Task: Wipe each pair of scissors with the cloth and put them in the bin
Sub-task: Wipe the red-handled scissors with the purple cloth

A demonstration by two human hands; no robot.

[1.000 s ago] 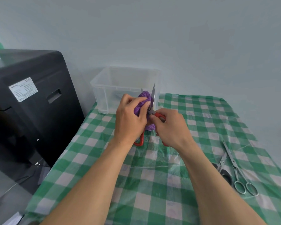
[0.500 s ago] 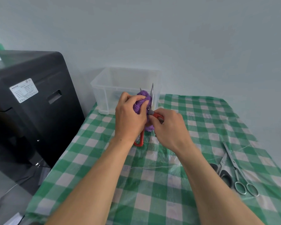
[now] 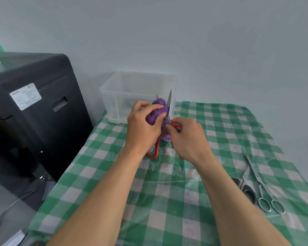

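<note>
My left hand [image 3: 142,126] grips a purple cloth [image 3: 158,110] wrapped around one blade of the red-handled scissors [image 3: 169,103]. The scissors point upward with their blades spread apart; one blade tip pokes out above the cloth. My right hand [image 3: 187,137] holds the red handle near the pivot. One red handle loop [image 3: 152,154] hangs below my left wrist. The clear plastic bin [image 3: 114,96] stands just behind my hands at the table's far left.
Two more pairs lie on the checked tablecloth [image 3: 167,210] at the right: all-metal scissors [image 3: 260,183] and a dark-handled pair [image 3: 245,185]. A black machine [image 3: 30,110] stands to the left of the table. A wall runs behind.
My left hand with the cloth has shifted slightly along the blade; a second blade tip now shows above the cloth. The right hand has barely moved.
</note>
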